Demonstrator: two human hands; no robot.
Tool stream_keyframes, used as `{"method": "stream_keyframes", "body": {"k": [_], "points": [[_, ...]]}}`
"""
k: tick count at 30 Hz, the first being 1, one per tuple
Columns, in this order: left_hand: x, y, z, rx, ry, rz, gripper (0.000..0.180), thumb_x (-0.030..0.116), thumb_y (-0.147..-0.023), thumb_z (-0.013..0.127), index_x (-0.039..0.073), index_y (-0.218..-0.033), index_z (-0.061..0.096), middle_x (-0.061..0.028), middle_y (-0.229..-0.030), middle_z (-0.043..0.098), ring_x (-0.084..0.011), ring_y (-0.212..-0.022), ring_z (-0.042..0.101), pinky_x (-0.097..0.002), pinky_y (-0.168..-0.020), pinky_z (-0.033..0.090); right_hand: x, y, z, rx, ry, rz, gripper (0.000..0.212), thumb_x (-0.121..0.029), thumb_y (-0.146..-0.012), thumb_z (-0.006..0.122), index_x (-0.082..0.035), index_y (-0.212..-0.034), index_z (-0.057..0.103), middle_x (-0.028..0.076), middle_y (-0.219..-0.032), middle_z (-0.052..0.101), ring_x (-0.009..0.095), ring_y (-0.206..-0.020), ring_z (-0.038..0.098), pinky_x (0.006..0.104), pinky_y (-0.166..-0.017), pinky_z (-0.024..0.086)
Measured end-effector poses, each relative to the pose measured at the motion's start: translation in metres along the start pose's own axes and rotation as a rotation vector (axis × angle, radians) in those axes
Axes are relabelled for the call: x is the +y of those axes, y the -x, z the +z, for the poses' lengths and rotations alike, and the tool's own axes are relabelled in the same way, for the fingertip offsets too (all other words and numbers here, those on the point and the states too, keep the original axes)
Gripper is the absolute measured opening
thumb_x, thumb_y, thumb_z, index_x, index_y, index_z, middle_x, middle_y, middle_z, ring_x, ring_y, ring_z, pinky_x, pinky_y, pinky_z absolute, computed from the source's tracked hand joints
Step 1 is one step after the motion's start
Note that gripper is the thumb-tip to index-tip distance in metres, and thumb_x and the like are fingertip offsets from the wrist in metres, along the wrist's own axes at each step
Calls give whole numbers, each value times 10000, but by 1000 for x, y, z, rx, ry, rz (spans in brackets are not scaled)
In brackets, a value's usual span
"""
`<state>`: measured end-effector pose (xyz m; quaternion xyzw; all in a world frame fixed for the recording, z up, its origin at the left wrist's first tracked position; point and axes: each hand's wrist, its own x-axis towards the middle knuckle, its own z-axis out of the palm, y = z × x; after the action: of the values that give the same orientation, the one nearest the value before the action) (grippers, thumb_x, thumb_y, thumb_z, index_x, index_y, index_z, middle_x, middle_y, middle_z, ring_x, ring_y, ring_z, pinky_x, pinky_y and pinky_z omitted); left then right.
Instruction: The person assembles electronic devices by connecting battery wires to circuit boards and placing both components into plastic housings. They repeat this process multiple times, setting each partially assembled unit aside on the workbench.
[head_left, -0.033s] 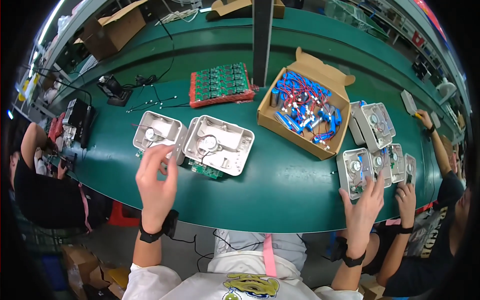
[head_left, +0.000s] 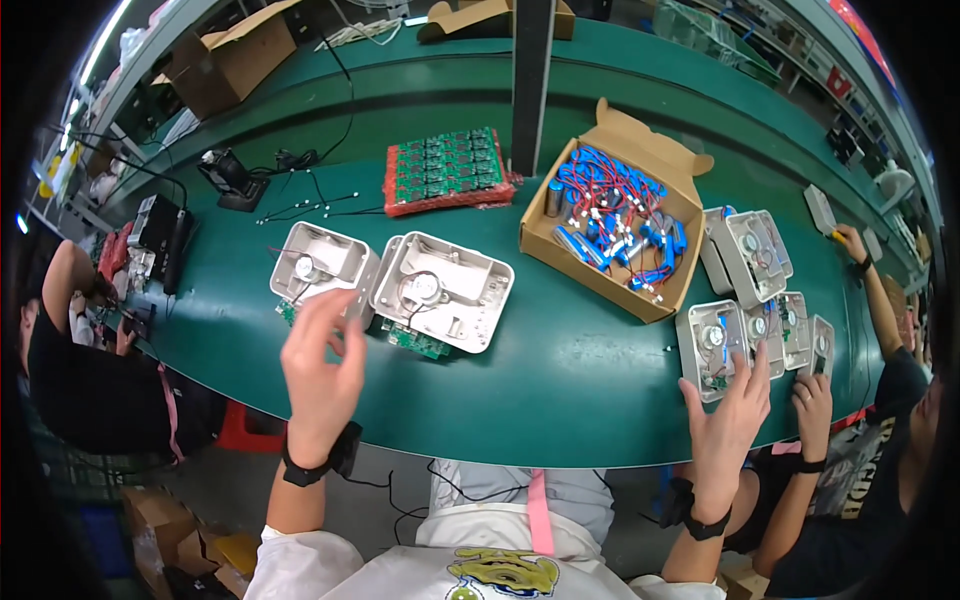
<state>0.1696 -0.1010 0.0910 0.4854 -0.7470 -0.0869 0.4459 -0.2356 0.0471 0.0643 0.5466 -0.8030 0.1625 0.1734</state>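
Seen from the head camera, your left hand (head_left: pixel 318 375) arches at the near edge of a pale, smooth housing (head_left: pixel 335 258) on the left of the green table (head_left: pixel 570 400), thumb and fingertips apart; contact cannot be told. Boxy and round-cornered, it lies open side up around a round speaker (head_left: pixel 307 268). Just to its right, a wider housing (head_left: pixel 462 297) also faces up, its long axis running crosswise, right end slanting toward you, a green circuit board (head_left: pixel 418 343) at its near edge. Your right hand (head_left: pixel 728 430), fingers spread, hovers by a pale case (head_left: pixel 704 360) whose longer axis points away from you; touch cannot be told. Between stands a cardboard box (head_left: pixel 575 271) of blue cells (head_left: pixel 610 172).
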Motion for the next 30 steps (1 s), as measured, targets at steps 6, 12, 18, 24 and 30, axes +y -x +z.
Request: {"method": "stream_keyframes", "body": {"k": [6,12,18,24,30], "points": [[10,7,19,-20,29,-20,342,-96,-893,666,-20,-1225,630,-132,-1145,610,-160,-680,608,-291,-584,490,-115,-50,-29,-244,-489,-512,570,-233,-894,809,-1,-1358,572,198,-1381,623,386,-1276,586,483,-1061,462],[19,50,26,-58,142,-400,271,-26,-968,690,-35,-1182,523,-114,-1015,650,-108,-747,648,-251,-617,509,-221,-111,36,-193,-456,-760,467,-236,-879,758,37,-1219,595,209,-1134,689,384,-1056,639,484,-923,513],[19,46,45,-47,493,-451,287,3,-997,694,-23,-1216,509,-71,-977,674,-91,-810,663,-229,-623,521,-206,-117,33,-356,-505,-762,444,-215,-810,760,63,-1116,595,228,-1019,700,395,-967,641,490,-860,535],[49,38,60,-351,802,-430,315,28,-984,717,-26,-1227,523,-90,-901,681,-93,-759,652,-267,-667,528,-133,-45,-16,-200,-533,-420,515,-239,-801,815,65,-1154,597,222,-959,697,396,-943,651,482,-825,540],[57,18,103,-1003,715,-323,275,29,-1028,669,15,-1249,506,-46,-1039,668,-65,-858,623,-229,-722,512,-85,31,-15,-333,-369,-4,616,-280,-772,871,68,-1195,591,224,-980,696,402,-927,670,485,-790,553]]}}
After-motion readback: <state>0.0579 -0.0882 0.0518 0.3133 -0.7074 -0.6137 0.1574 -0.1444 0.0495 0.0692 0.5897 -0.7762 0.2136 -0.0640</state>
